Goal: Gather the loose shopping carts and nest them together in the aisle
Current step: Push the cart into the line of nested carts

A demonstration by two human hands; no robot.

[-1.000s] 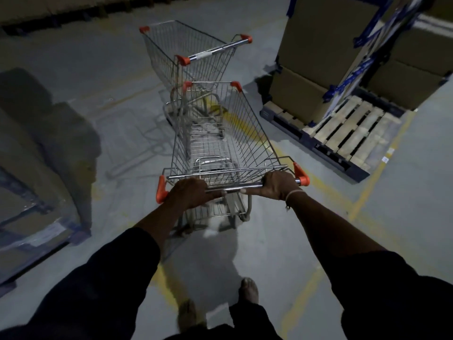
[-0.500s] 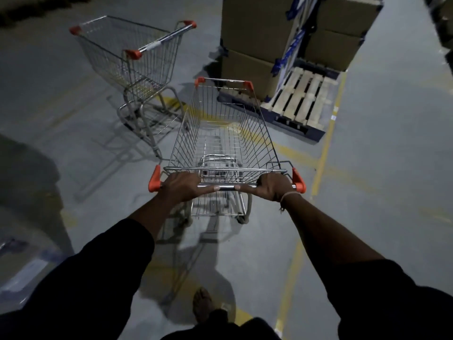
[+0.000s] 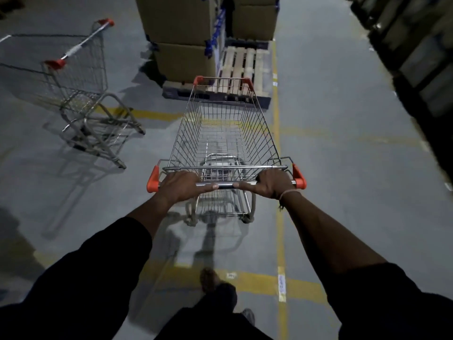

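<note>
Carts counted: two. One wire cart [image 3: 221, 133] stands at centre, its basket empty, its handle bar [image 3: 225, 185] capped in orange at both ends. The left hand [image 3: 180, 186] is curled over the bar near the left cap; the right hand [image 3: 270, 184] is curled over it near the right cap, with a thin band seen at that wrist. A second cart [image 3: 78, 89] stands loose to the left, well apart from the first, turned at an angle and not nested.

One wooden pallet [image 3: 241, 62] lies just beyond the held cart's front edge, with stacked cardboard boxes [image 3: 183, 38] carried on its left part. Dark racking [image 3: 421, 65] borders the right side. An open lane of floor is noted between pallet and racking, and bare floor lies between the two carts.

Grey concrete floor [image 3: 343, 168] is marked with worn yellow lines [image 3: 278, 133], one running along the held cart's right side, others crossing it. Lighting is dim. One foot [image 3: 208, 278] is seen below the cart.
</note>
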